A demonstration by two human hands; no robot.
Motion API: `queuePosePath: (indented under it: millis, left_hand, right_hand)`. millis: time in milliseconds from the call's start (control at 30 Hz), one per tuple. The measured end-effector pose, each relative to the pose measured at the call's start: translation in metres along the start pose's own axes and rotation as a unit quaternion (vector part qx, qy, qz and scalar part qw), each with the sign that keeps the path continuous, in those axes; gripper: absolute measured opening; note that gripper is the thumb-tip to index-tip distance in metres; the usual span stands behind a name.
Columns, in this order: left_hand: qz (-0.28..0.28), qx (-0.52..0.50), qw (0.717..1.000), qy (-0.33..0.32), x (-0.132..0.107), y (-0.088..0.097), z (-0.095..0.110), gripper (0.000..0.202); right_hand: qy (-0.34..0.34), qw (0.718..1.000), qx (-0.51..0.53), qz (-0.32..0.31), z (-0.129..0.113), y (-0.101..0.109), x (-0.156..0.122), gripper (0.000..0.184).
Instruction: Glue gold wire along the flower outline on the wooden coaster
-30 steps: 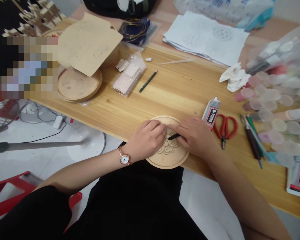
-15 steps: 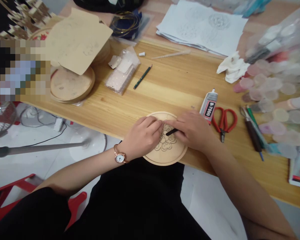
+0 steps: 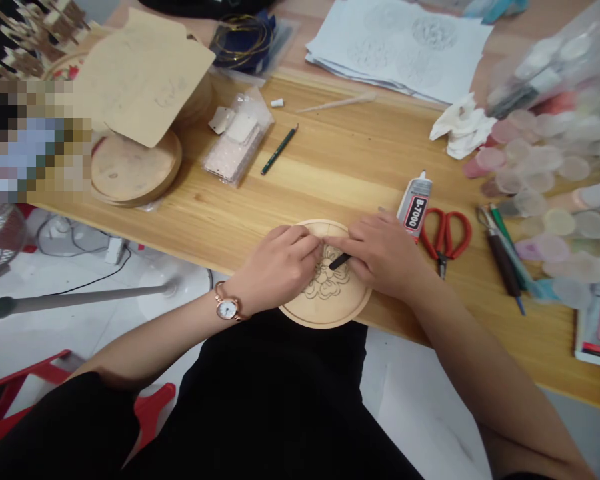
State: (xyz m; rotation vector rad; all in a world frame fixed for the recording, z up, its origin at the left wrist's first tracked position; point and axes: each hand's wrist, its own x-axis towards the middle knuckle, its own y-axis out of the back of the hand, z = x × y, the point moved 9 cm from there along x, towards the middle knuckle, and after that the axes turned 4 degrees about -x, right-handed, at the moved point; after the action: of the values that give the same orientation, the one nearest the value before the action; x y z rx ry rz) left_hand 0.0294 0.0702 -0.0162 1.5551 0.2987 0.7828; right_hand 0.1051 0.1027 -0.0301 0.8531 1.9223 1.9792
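A round wooden disc (image 3: 325,316) with a raised rim and a flower drawn on it in dark lines lies at the table's front edge, partly over my lap. My left hand (image 3: 285,265), with a watch on the wrist, covers the disc's left side. Its fingers are curled and pinched near the upper part of the flower; what they pinch is too small to make out. From the other side, my right hand (image 3: 383,257) is closed round a slim black tool (image 3: 339,261), whose blunt end points over the flower's centre. The right index fingertip nearly meets the left fingers.
Right of the disc lie a B-7000 glue tube (image 3: 414,207), red-handled pliers (image 3: 446,235), several pen-like tools (image 3: 505,260) and many small lidded pots (image 3: 540,173). Behind are a green pencil (image 3: 279,151), clear packets (image 3: 237,143) and printed sheets (image 3: 395,50). Wooden discs (image 3: 135,167) stand left.
The view has shifted slightly, so the table things sit a little further left and higher. Both hands stay at the same part of the disc, with only slight finger movement.
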Motion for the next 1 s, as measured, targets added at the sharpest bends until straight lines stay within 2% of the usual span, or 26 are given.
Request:
queuePosePath:
  millis: [467, 1000]
  left_hand:
    - [0.021, -0.019, 1.000, 0.007, -0.003, 0.000, 0.002, 0.020]
    - [0.050, 0.010, 0.999, 0.011, -0.004, 0.001, 0.006, 0.021]
  right_hand:
    - [-0.017, 0.997, -0.064, 0.030, 0.002, 0.000, -0.001, 0.045]
    - [-0.030, 0.998, -0.036, -0.045, 0.006, -0.009, -0.001, 0.043]
